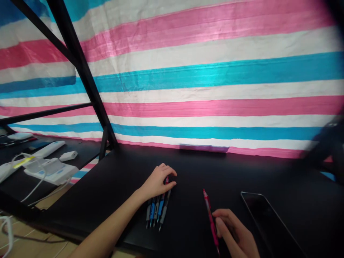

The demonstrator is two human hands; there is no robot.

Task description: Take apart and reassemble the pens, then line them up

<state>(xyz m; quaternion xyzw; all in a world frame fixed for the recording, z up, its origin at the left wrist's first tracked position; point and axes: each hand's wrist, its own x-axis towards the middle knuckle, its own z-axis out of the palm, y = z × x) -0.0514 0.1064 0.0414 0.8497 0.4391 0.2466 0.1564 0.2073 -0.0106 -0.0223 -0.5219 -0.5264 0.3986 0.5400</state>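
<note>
My left hand [159,182] rests over the upper ends of several pens, its fingers curved and its thumb apart from them. Those pens lie side by side on the black table [113,211], tips toward me; a blue pen [160,208] and a grey pen [164,212] show below the hand. A bit of pink [167,180] shows between thumb and fingers. My right hand [235,233] is closed, its fingertips at the side of a pink pen [210,218] that slants away from me. The palm side of that hand is hidden.
A dark phone [268,218] lies right of my right hand. At the left, white chargers and a power strip [52,170] with cables sit on another dark surface. Black metal bars [86,82] rise at the left, before a striped sheet [204,79].
</note>
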